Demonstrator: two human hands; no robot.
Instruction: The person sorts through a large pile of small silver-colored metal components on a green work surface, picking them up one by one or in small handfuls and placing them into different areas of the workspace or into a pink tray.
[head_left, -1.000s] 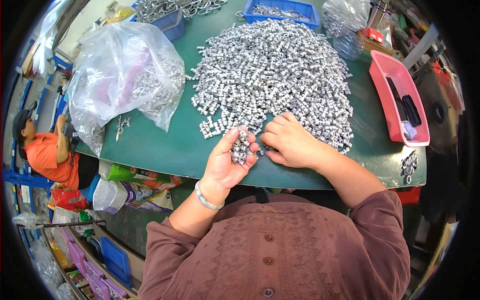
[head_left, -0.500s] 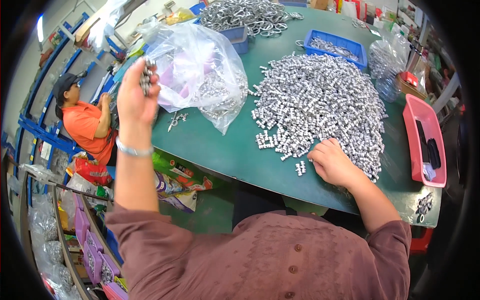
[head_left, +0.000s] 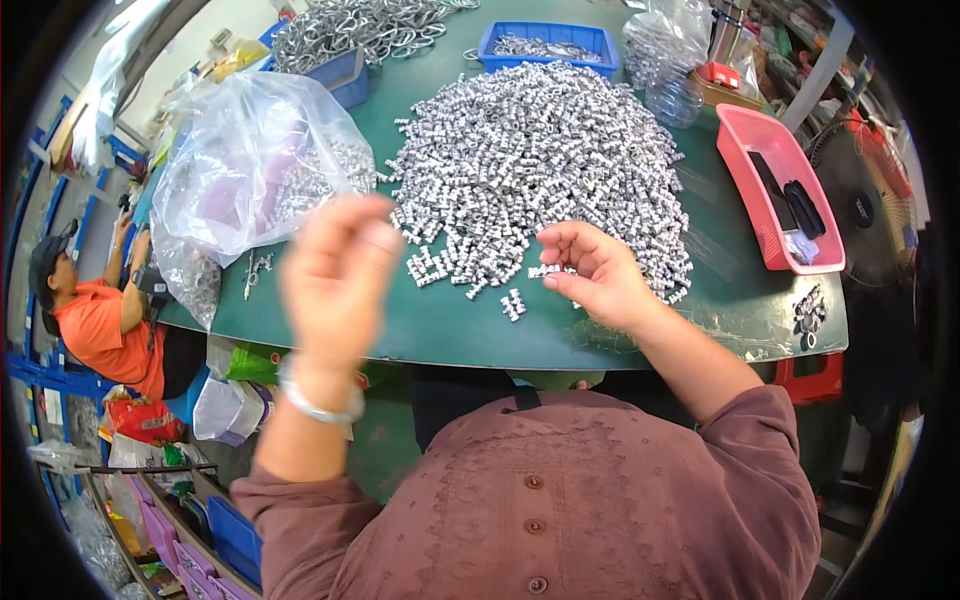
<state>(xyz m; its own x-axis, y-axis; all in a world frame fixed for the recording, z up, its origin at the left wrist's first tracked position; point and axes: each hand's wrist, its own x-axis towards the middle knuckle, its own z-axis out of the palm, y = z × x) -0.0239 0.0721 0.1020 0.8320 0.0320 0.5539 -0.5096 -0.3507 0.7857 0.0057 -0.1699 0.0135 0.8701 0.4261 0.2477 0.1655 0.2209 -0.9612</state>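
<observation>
A large heap of small silvery metal pieces [head_left: 540, 150] covers the middle of the green table [head_left: 440, 335]. My right hand [head_left: 600, 275] is at the heap's near edge, fingers curved and apart from the thumb. A small metal piece [head_left: 542, 271] shows beside the thumb tip; it does not look gripped. Just left of that hand, a little group of the same pieces [head_left: 513, 305] lies separately. My left hand [head_left: 345, 275], smeared by motion, is raised over the table's near edge, in front of a clear plastic bag [head_left: 260, 150]. Whether it holds anything is hidden.
Metal rings [head_left: 360, 30] are piled at the back left near a blue bin [head_left: 343, 80]. Behind the heap stands a blue tray [head_left: 550, 62]. A pink basket [head_left: 765, 190] is on the right. At far left is another person in an orange shirt [head_left: 110, 335].
My left hand, which held several metal pieces beyond the bag's left side, has swung right and nearer. My right hand's fingers have lifted and parted. The view has shifted right.
</observation>
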